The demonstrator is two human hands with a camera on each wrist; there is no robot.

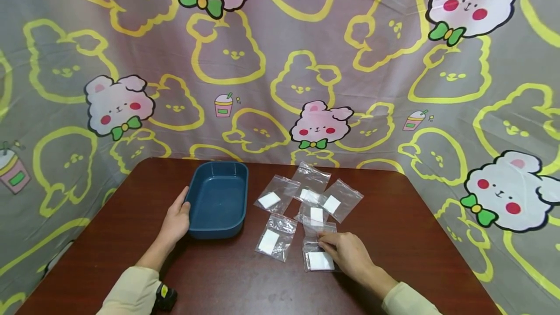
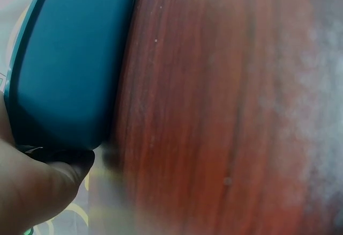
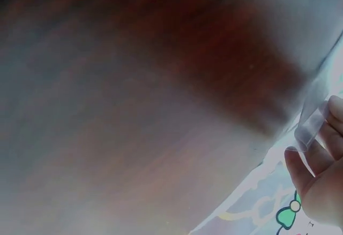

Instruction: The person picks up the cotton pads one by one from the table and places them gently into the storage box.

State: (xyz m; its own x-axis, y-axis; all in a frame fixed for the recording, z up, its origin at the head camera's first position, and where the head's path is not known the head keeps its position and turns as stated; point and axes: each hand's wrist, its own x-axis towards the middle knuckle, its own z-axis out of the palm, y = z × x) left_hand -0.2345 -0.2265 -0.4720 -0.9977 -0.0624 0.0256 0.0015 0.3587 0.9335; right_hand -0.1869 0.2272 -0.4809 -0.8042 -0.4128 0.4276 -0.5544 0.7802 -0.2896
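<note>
Right now I see my left hand (image 1: 176, 221) resting spread against the blue tray (image 1: 217, 197) at ten o'clock, while my right hand (image 1: 345, 252) pinches the nearest clear bag (image 1: 318, 255) at five o'clock. Picking up looks underway; lifting next needs a firm pinch.

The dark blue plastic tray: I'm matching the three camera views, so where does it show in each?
Head: dark blue plastic tray left of centre, left hand at its edge.
Left wrist: upper left, underside showing.
Right wrist: not in it.
Shared landmark: reddish-brown wooden table.
</note>
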